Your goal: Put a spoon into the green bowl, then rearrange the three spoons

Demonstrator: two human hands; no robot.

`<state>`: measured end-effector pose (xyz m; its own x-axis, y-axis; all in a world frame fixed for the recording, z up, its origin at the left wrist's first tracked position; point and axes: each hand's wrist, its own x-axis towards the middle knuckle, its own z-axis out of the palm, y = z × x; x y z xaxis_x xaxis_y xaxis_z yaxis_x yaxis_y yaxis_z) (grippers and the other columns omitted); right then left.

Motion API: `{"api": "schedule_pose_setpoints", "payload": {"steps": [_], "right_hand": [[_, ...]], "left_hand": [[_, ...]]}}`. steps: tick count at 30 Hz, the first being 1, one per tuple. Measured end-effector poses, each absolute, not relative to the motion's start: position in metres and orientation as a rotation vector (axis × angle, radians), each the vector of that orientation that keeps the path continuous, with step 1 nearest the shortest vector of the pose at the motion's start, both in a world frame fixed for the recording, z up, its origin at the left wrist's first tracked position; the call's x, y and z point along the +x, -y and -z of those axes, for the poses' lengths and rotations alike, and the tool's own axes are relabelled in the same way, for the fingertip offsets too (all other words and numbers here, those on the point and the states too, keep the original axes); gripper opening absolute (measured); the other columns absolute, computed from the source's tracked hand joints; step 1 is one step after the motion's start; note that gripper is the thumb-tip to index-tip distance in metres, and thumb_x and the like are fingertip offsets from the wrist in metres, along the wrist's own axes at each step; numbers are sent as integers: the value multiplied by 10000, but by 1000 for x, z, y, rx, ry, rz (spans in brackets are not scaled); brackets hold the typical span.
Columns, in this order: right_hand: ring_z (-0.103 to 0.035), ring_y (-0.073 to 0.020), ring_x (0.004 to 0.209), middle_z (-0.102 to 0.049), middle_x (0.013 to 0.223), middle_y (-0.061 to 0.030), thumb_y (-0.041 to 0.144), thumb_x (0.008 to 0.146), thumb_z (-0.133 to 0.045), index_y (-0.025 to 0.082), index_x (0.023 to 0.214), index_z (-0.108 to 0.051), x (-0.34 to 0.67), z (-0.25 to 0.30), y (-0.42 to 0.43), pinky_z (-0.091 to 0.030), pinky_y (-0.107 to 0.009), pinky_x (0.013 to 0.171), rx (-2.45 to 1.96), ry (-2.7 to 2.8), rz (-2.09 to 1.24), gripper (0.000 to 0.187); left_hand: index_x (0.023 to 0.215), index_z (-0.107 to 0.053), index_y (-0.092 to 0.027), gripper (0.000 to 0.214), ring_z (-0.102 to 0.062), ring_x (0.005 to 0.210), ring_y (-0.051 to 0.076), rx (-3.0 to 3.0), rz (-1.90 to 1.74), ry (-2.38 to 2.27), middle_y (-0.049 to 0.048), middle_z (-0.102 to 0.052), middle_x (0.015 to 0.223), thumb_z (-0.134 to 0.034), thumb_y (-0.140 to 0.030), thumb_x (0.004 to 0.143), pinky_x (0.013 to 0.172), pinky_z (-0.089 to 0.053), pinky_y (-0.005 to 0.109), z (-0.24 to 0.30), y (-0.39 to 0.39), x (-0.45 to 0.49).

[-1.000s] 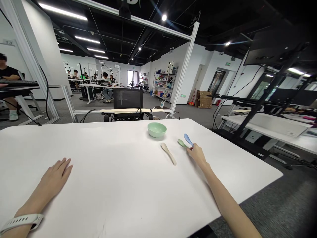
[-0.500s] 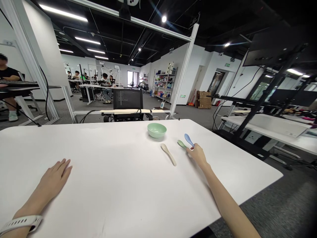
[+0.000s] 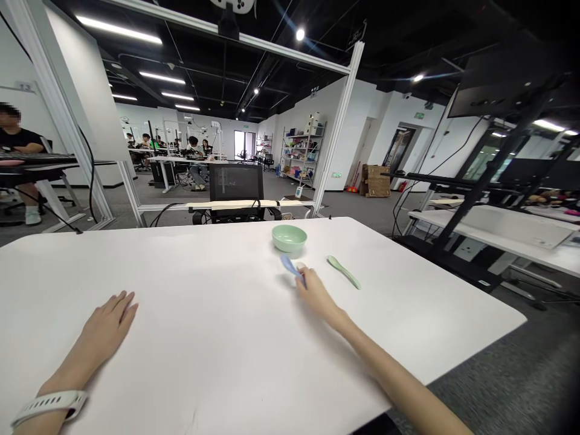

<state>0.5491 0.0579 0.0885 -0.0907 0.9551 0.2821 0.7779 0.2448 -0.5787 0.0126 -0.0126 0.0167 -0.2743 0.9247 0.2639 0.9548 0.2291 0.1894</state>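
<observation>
My right hand (image 3: 316, 299) is shut on a blue plastic spoon (image 3: 289, 267), whose bowl points up and left towards a pale green bowl (image 3: 289, 238). The hand rests low over the white table (image 3: 181, 284), just below that bowl. To its right, a green plastic spoon (image 3: 343, 272) lies apart from the hand. No beige spoon shows; it may be hidden under my hand, but I cannot tell. My left hand (image 3: 109, 326) lies flat and open on the tabletop, touching nothing else, with a white band (image 3: 49, 406) on its wrist.
A black office chair (image 3: 235, 182) stands beyond the table's far edge inside a white metal frame. A seated person (image 3: 18, 139) works at a desk far left. Another white table (image 3: 493, 226) stands right; shelves and more people are farther back.
My right hand has moved left, towards the bowl, carrying the blue spoon. The green spoon now shows whole. The beige spoon no longer shows.
</observation>
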Motion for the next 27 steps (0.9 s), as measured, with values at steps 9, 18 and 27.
{"api": "schedule_pose_setpoints", "payload": {"steps": [9,18,27], "right_hand": [[-715,-272,1104,-693,1296,-214,108,1046,-443,104,1318,-605,466,-101,-22,-509,-327,894,-1714,2117,-531,316],[-720,-271,1073,-745,1228,-163,257,1075,-512,183,1268,-616,459,-101,-18,-497,-320,846,-1755,2205,-416,231],[-722,-257,1045,-712,1209,-168,192,1084,-490,160,1121,-681,456,-109,-15,-477,-297,815,-1757,2210,-435,197]], "left_hand": [[1536,-539,19,866,-464,1576,393,-1838,414,2419,238,-543,1657,-167,-509,959,1286,-381,546,-23,12,14],[1478,-610,-16,826,-527,1524,396,-1811,501,2354,226,-620,1591,-219,-500,934,1248,-429,559,-19,10,12],[1498,-584,-7,845,-495,1555,387,-1827,486,2351,233,-590,1618,-188,-515,951,1283,-388,552,-15,10,8]]}}
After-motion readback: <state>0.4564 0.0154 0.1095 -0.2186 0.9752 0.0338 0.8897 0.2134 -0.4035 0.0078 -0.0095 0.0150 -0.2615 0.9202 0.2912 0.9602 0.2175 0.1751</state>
